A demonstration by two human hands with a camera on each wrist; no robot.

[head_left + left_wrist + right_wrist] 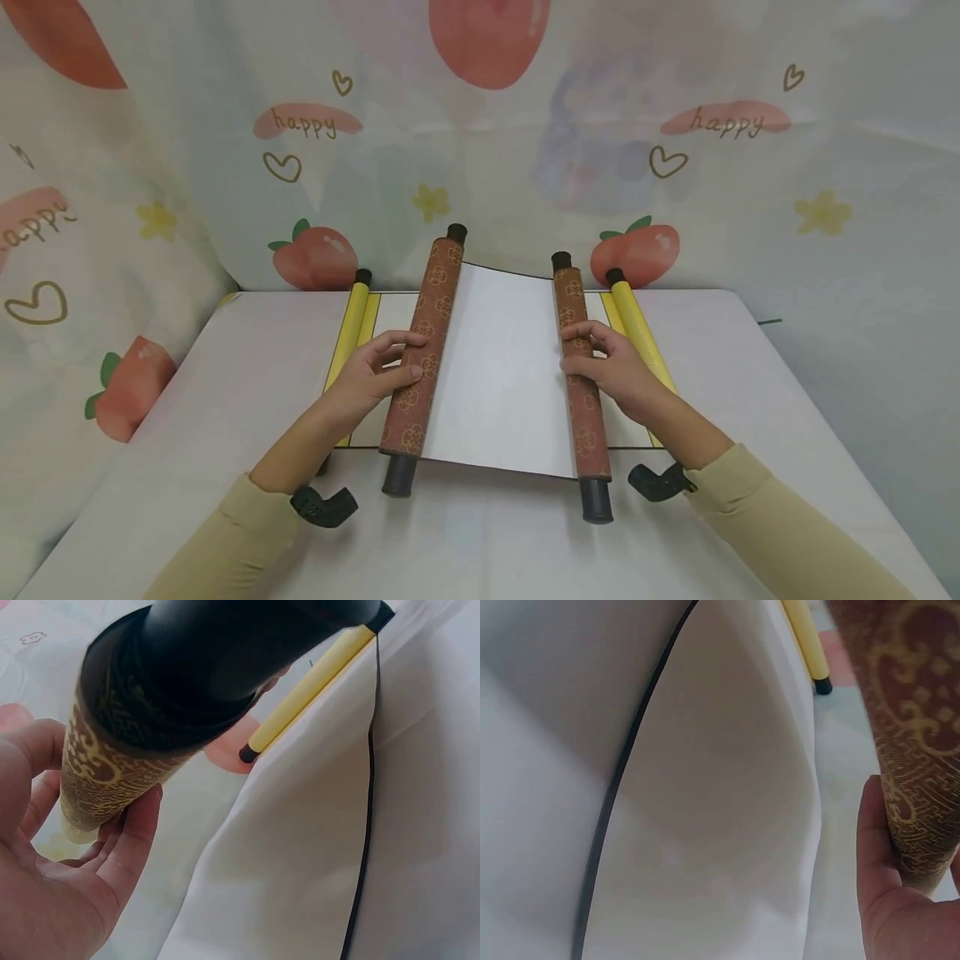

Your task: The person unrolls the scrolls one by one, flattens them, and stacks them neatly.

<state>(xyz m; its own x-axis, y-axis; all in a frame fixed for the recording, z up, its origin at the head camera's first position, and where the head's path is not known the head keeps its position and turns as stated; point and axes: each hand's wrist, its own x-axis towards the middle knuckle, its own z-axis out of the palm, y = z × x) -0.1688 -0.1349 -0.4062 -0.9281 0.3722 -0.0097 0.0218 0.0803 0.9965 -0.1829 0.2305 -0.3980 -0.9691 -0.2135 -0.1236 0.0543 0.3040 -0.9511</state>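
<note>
A scroll with reddish-brown, gold-patterned backing hangs partly unrolled, its white sheet (501, 375) stretched between two rolls. My left hand (371, 371) grips the left roll (423, 350), which is the thicker one and leans with its top to the right. On the thinner right roll (581, 375), my right hand (611, 367) has its thumb and fingers round the outer side. Black knobs cap the roll ends; one black knob (225, 645) looms large in the left wrist view. In the right wrist view, the fingers (877, 832) wrap the patterned backing (922, 750).
Behind and below lies another open scroll with yellow rollers, one roller (348, 333) at the left and another roller (637, 325) at the right, on a white-covered table (480, 550). A printed cloth (480, 167) with peaches and hearts hangs at the back.
</note>
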